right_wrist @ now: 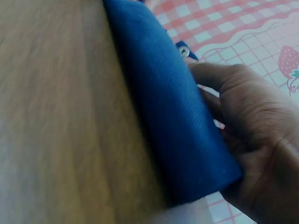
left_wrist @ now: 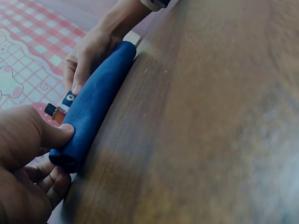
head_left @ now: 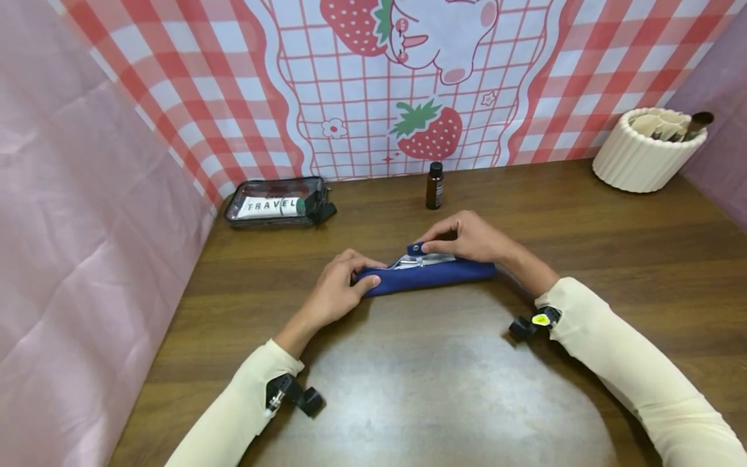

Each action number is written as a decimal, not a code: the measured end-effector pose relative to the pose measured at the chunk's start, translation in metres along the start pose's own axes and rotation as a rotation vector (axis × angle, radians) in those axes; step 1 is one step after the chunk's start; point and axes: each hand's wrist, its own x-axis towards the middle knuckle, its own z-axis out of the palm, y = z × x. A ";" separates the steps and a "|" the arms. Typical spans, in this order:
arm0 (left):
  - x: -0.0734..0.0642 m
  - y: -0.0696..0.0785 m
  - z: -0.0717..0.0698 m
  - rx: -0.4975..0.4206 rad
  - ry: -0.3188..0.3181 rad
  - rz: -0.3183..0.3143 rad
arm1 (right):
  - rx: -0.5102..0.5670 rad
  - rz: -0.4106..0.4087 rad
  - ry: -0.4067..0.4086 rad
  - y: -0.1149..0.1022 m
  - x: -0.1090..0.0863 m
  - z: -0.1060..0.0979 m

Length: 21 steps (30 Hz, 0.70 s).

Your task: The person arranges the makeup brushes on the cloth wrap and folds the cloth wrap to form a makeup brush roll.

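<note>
A long blue fabric pouch lies across the table, its upper side parted to show something silvery-white inside. What that is, I cannot tell. My left hand grips the pouch's left end, with the thumb on the near side; the left wrist view shows that thumb pressing the blue cloth. Above the opening, my right hand pinches a small blue tab with a metal snap. From the right wrist, the hand is seen behind the pouch, its fingertips partly hidden.
Behind the pouch stands a small brown bottle with a black cap. A clear black-edged case holding a white tube lies at the back left. At the back right is a ribbed cream holder with brushes. A patterned cloth hangs behind the table.
</note>
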 end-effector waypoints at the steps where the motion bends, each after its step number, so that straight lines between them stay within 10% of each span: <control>1: 0.000 0.000 0.000 0.001 0.000 0.002 | -0.002 -0.019 -0.010 0.001 -0.001 0.000; 10: 0.000 0.000 0.001 0.005 0.002 -0.008 | 0.020 -0.221 -0.106 0.006 -0.008 -0.001; 21: 0.000 0.001 0.000 0.013 0.007 -0.022 | 0.033 -0.264 -0.131 0.007 -0.013 0.001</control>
